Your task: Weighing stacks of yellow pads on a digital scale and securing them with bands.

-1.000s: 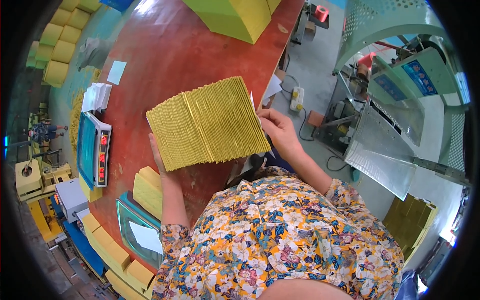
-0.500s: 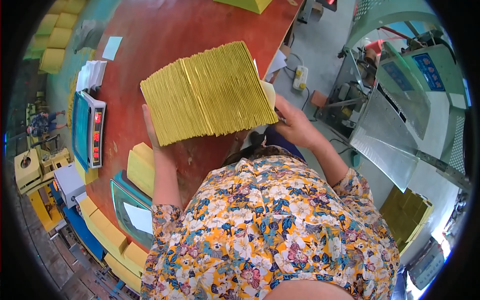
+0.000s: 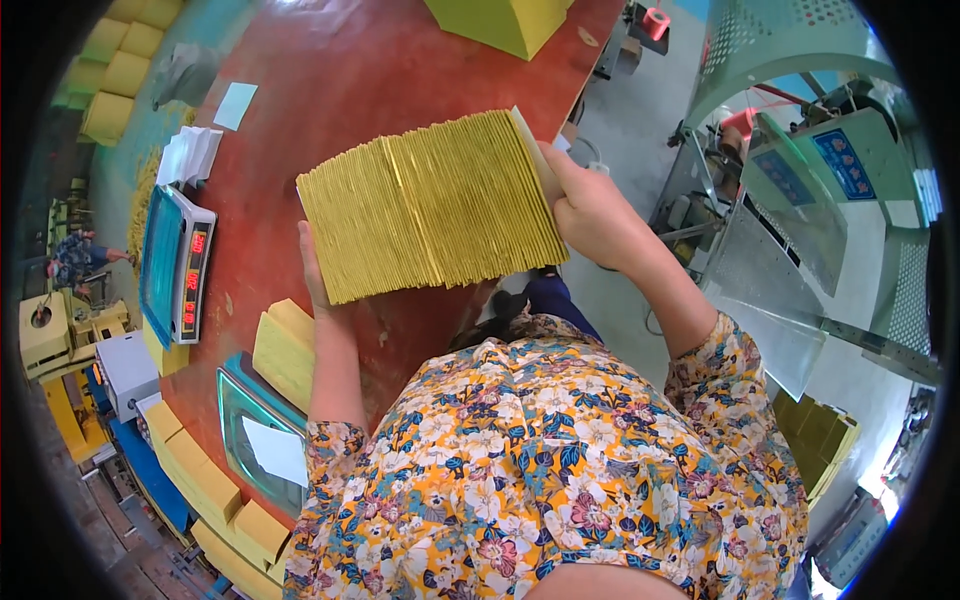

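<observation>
A thick stack of yellow paper sheets [image 3: 430,205], packed edge to edge with a gap line near its middle, is held up over the red table [image 3: 262,140]. My left hand [image 3: 314,268] supports its left end, the thumb upright along the side and the other fingers hidden beneath. Closed around the right end is my right hand [image 3: 595,212], its fingers at the outer sheets. Between that hand and the yellow edges shows a pale sheet [image 3: 535,155].
Left of the stack are a scale [image 3: 170,265] with red digits, folded white papers [image 3: 188,157], a yellow paper block [image 3: 284,352] and a teal-edged tray [image 3: 232,415]. Another yellow block [image 3: 505,28] sits at the far edge. A metal machine [image 3: 775,210] stands right; a person [image 3: 75,255] is far left.
My right hand has moved up along the stack's right end, and its forearm is raised. The pale sheet there stands more upright. The stack sits slightly lower and further right in view.
</observation>
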Motion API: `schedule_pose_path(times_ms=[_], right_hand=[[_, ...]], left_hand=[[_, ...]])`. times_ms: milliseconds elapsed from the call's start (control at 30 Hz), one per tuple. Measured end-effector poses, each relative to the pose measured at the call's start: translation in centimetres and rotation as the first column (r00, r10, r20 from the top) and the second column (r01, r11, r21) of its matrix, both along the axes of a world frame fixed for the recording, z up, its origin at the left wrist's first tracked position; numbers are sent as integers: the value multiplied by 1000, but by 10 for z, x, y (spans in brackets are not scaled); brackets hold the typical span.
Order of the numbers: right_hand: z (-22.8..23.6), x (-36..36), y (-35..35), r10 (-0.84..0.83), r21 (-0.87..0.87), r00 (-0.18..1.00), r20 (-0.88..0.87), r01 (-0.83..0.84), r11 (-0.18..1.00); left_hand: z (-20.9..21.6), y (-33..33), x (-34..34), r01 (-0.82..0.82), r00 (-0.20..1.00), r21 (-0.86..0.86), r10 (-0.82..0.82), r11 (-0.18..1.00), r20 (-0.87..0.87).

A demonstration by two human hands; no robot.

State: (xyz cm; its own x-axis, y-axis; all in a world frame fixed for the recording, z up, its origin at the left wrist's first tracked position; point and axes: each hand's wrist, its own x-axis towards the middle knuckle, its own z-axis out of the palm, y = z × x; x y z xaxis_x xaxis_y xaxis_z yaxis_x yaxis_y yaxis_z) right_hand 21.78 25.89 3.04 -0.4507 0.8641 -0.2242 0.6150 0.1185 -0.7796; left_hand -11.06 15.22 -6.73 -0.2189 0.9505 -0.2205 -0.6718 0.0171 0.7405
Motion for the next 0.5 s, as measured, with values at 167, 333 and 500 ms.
schedule_pose_path(times_ms=[167, 333, 500], right_hand=[[8, -5, 2, 23, -16, 999, -37, -23, 1000], [6, 2, -6, 28, -51, 987, -160, -36, 998], [21, 2, -11, 49, -66, 996, -69, -54, 996]], left_hand=[[4, 5, 1, 13, 1000, 8, -13, 1000, -12], [8, 6, 4, 5, 1000, -4, -5, 1000, -28], [14, 4, 5, -6, 1000, -11, 6, 1000, 22]])
